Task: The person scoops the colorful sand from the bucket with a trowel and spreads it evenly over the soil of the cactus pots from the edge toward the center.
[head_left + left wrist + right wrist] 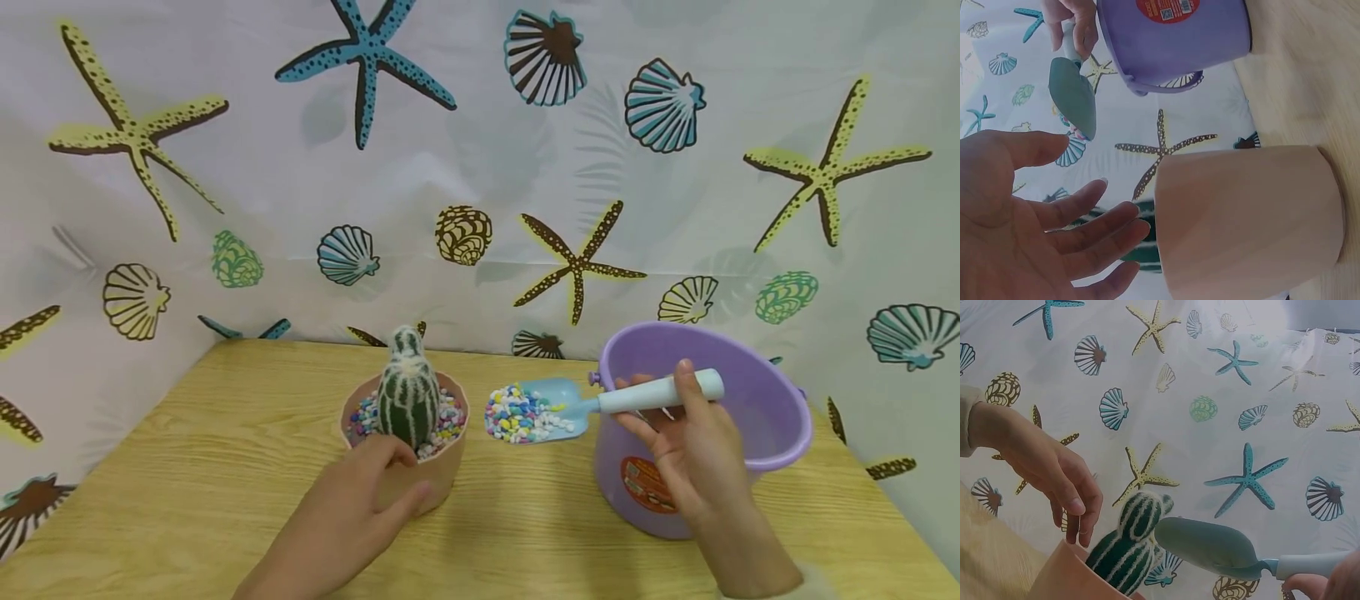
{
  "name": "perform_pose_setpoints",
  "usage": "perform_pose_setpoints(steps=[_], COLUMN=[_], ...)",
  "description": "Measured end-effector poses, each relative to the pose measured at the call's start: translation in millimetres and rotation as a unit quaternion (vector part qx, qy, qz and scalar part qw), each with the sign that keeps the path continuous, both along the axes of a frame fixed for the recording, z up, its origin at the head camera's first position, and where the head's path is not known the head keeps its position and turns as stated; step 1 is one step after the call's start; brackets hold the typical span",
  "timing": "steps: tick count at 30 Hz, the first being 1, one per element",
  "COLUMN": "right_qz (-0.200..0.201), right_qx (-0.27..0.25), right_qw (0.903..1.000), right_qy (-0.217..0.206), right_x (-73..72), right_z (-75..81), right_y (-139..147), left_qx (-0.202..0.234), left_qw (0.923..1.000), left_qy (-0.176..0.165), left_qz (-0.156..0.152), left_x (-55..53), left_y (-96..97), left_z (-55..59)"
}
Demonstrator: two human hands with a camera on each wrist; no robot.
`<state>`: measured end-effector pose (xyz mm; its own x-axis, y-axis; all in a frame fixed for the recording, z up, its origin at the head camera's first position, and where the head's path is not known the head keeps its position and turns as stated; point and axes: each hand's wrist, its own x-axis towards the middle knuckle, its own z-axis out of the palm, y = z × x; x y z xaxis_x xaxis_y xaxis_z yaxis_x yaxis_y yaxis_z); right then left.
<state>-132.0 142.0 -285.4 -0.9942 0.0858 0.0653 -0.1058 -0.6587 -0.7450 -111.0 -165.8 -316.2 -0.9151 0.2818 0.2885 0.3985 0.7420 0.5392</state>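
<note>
My right hand [705,458] grips the white handle of a small light-blue trowel [566,394], held level in front of the purple bucket. Multicoloured pebbles [516,415] lie heaped on its scoop, which points left toward the pot. On the table stands a peach flowerpot [444,477] with a green knitted-looking cactus [408,396] upright in it and similar pebbles around its base. At the pot's near rim is my left hand [356,500], fingers loosely bent and holding nothing. In the left wrist view its fingertips [1138,228] reach toward the cactus beside the rim.
The purple bucket [618,475], with a red label and a folded-down handle, stands right of the pot, behind my right hand. A white curtain [480,167] printed with starfish and shells hangs along the back of the wood-grain table [187,450].
</note>
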Motion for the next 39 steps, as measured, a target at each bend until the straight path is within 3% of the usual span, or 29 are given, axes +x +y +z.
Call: perform_pose_setpoints(steps=[8, 15, 22, 28, 34, 39], right_qz=[0.011, 0.000, -0.016, -0.025, -0.033, -0.035], right_qx=[0.015, 0.038, 0.033, 0.048, 0.067, 0.079], right_qw=[0.9997, 0.9992, 0.9992, 0.9984, 0.9971, 0.9962], right_qy=[0.016, 0.016, 0.015, 0.017, 0.009, 0.008], right_x=[-0.2, -0.9, -0.5, -1.2, -2.3, -4.0], right_z=[0.3, -0.1, -0.2, -1.2, -4.3, -8.9], right_y=[-15.8, -29.8, -42.1, -50.6, -57.6, -62.1], left_qx=[0.018, 0.032, 0.031, 0.045, 0.017, 0.008], left_qw=[0.9995, 0.9963, 0.9973, 0.9987, 0.9996, 0.9994], left_qy=[0.022, 0.078, 0.057, 0.023, 0.022, -0.019], left_qz=[0.015, 0.016, 0.035, 0.007, -0.011, -0.027], left_x=[-5.1, -14.6, -23.8, -39.2, -57.4, -67.0], left_y=[-15.6, -21.7, -25.8, -34.8, -44.3, -49.5], left_z=[-2.3, -3.8, -3.3, -5.9, -14.9, -24.7])
